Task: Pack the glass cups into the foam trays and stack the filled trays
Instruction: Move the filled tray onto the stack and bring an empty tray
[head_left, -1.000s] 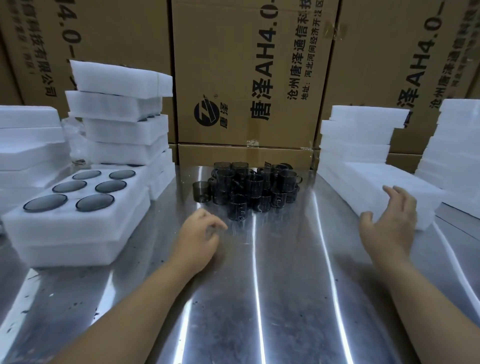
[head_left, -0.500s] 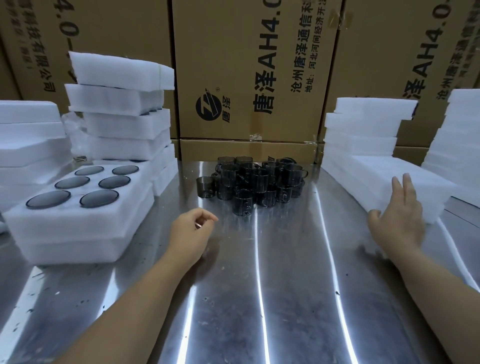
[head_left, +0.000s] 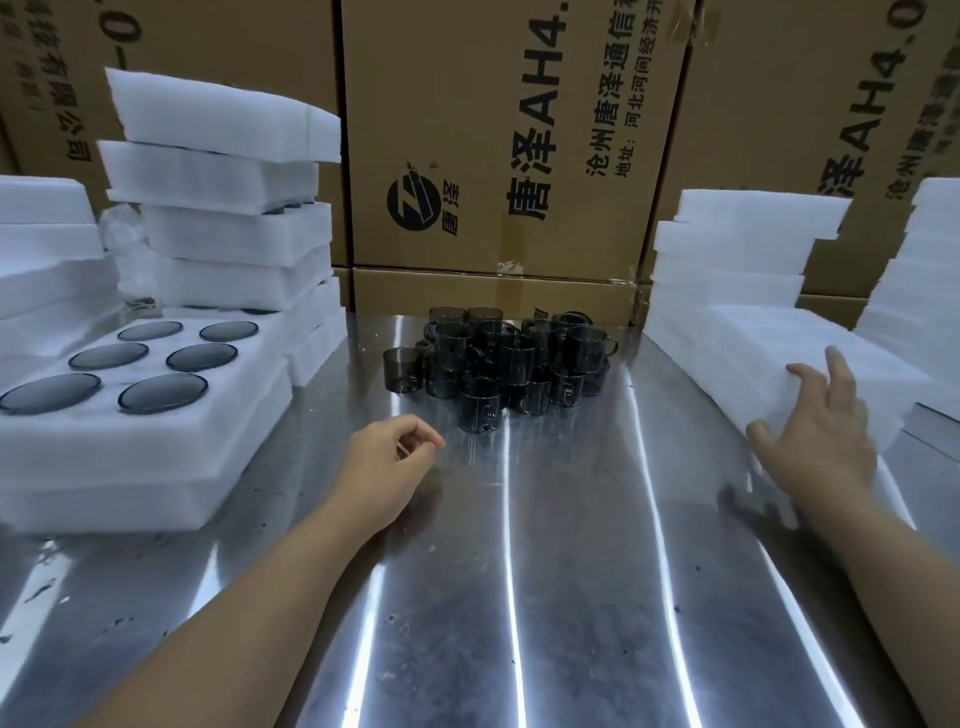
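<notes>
Glass cups: dark smoked glass with handles, bunched in a loose cluster at the far middle of the steel table. Some are piled on others. One stands a little apart at the cluster's left edge and one sits out front, nearest me.

Filled foam tray: on my left, near the table edge, on top of another white tray. Six round wells, two columns of three, each showing a dark glass rim.

My left hand: low over the table, just short of the front cup and not touching it. Fingers loosely curled, thumb tip close to forefinger, nothing in it.

My right hand: fingers spread and straight, laid against the near corner of the lowest foam tray on the right. The thumb is down at the tray's side edge. Nothing is gripped.

Right foam stack: plain white slabs stepped upward behind that low tray. Another white stack stands farther right.

Left rear stack: trays piled unevenly behind the filled one, top slab tilted. Dark rims peek out between two layers. More foam at far left.

Cardboard boxes: a wall of them behind the table, printed with dark lettering and a round logo.
</notes>
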